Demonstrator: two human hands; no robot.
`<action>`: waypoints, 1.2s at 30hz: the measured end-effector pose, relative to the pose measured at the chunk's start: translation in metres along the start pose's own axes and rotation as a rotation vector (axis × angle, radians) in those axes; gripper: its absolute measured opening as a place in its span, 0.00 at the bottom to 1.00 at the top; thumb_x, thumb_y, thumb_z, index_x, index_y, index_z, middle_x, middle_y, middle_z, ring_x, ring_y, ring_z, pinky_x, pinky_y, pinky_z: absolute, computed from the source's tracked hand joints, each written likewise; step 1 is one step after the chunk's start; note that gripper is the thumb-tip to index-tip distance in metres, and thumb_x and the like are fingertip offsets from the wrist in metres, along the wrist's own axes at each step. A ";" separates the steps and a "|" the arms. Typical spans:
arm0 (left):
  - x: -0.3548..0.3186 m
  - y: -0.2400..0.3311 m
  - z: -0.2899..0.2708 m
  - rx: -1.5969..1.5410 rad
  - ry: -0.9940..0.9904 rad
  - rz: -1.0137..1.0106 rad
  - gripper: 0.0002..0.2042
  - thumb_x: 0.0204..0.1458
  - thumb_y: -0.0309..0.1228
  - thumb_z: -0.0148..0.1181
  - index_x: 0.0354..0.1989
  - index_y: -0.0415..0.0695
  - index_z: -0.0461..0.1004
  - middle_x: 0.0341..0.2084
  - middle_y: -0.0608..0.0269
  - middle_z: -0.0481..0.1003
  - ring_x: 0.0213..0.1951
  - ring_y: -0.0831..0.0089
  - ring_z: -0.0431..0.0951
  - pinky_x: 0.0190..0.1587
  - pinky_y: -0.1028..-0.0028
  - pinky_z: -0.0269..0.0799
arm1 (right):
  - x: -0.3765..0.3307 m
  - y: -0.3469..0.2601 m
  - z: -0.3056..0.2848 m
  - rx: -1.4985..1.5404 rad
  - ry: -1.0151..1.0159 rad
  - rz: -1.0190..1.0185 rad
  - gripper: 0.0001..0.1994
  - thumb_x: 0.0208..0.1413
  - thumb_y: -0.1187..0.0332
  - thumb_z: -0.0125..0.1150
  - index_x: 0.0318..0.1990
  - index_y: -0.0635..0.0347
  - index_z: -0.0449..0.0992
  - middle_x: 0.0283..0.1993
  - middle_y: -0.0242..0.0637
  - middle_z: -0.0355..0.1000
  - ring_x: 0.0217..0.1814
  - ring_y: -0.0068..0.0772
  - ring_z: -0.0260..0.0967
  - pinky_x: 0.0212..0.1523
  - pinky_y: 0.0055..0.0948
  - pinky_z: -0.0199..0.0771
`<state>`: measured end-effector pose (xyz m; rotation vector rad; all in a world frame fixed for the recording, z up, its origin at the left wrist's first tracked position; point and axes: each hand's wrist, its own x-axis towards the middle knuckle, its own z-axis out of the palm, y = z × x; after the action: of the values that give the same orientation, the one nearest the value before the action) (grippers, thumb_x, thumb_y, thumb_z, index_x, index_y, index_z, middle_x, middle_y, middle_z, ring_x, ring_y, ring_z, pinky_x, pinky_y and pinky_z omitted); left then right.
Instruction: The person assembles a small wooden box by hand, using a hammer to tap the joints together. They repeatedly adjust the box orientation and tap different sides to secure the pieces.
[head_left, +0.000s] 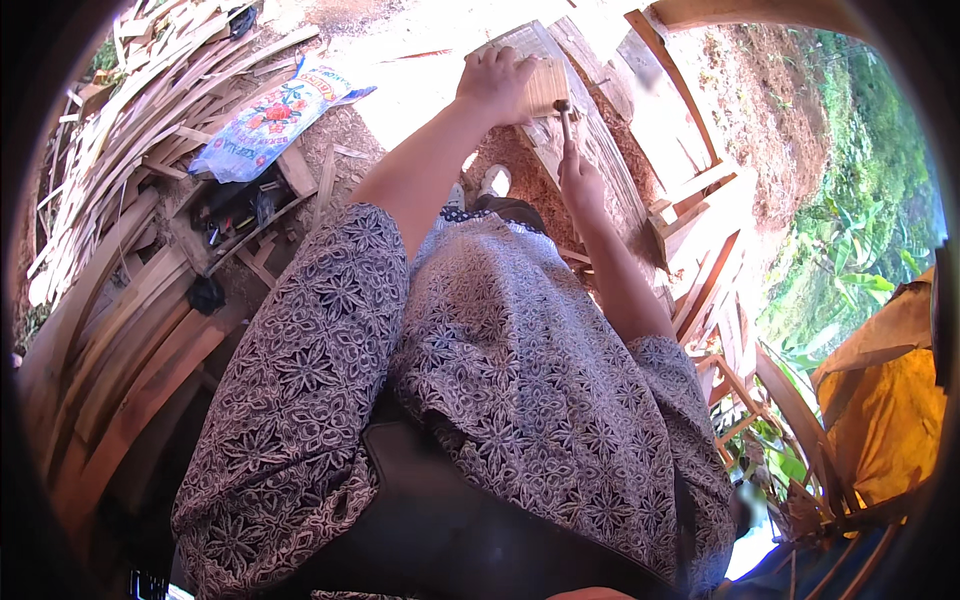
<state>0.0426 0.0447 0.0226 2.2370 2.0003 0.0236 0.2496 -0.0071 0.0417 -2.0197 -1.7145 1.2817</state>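
We find the right hand [582, 190] closed around the handle of a small hammer [566, 128], its dark head at the near right edge of a pale wooden block [546, 88]. The left hand [494, 84] is clamped on that block, fingers bent over its far left part; the underside of this grip is hidden, so we cannot tell how far the thumb reaches beneath.

The block lies at the left side of a long timber bench [615, 180], ahead of the person and between the two hands. At this small scale we cannot determine whether the hammer head touches the wood or stands just clear of it.

We note the following hazards. A blow off line could glance from the block's edge and mark the bench. A blow carried too far left could reach the left fingers, since they share the same short block. If the left hand bears down unevenly, the block could tip or slide, because part of it appears to overhang the bench. A loose right grip could let the handle twist.

Below, we see a white shoe [495, 181] near the bench; a dropped block or hammer could strike it. Farther left, scrap strips [150, 110] lie heaped beside a printed plastic bag [275, 115] and could trip a step taken that way.
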 end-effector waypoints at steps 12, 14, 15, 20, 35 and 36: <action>0.011 -0.007 -0.007 0.023 -0.026 -0.049 0.54 0.36 0.64 0.74 0.73 0.56 0.58 0.59 0.57 0.67 0.63 0.59 0.66 0.62 0.55 0.62 | -0.027 -0.038 -0.010 0.371 0.041 -0.188 0.31 0.71 0.39 0.41 0.23 0.54 0.63 0.18 0.24 0.57 0.19 0.19 0.53 0.21 0.27 0.51; 0.002 -0.001 -0.003 0.021 -0.060 -0.051 0.54 0.36 0.64 0.74 0.72 0.56 0.58 0.59 0.57 0.67 0.62 0.59 0.66 0.62 0.55 0.62 | -0.047 -0.069 -0.018 0.678 0.096 -0.462 0.30 0.71 0.40 0.39 0.23 0.52 0.62 0.17 0.22 0.54 0.17 0.16 0.49 0.19 0.24 0.47; 0.003 0.000 -0.002 0.023 -0.054 -0.047 0.54 0.36 0.64 0.74 0.72 0.56 0.58 0.59 0.57 0.67 0.62 0.59 0.66 0.62 0.55 0.62 | -0.045 -0.060 -0.016 0.610 0.145 -0.508 0.30 0.72 0.40 0.38 0.23 0.52 0.62 0.17 0.22 0.54 0.17 0.16 0.49 0.19 0.25 0.47; 0.005 0.001 0.001 0.007 -0.031 -0.025 0.53 0.36 0.64 0.74 0.72 0.56 0.58 0.59 0.58 0.67 0.62 0.59 0.66 0.62 0.55 0.62 | -0.004 0.025 0.004 0.099 0.058 -0.007 0.30 0.72 0.40 0.39 0.23 0.53 0.64 0.17 0.24 0.56 0.17 0.20 0.50 0.20 0.26 0.51; -0.002 -0.003 0.003 0.038 -0.085 -0.058 0.54 0.36 0.64 0.74 0.73 0.58 0.57 0.59 0.57 0.66 0.63 0.58 0.66 0.63 0.57 0.62 | -0.048 -0.068 -0.027 0.796 0.106 -0.457 0.31 0.73 0.43 0.35 0.21 0.55 0.64 0.18 0.25 0.58 0.18 0.17 0.53 0.20 0.23 0.49; 0.006 -0.004 0.000 0.040 -0.065 -0.046 0.54 0.36 0.64 0.74 0.73 0.58 0.57 0.59 0.57 0.66 0.63 0.58 0.66 0.63 0.56 0.62 | -0.034 -0.048 -0.019 0.661 0.176 -0.494 0.31 0.73 0.44 0.35 0.22 0.57 0.65 0.18 0.27 0.59 0.19 0.20 0.55 0.21 0.26 0.53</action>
<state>0.0390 0.0514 0.0216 2.1848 2.0353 -0.0933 0.2311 -0.0150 0.0999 -1.2022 -1.3400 1.2277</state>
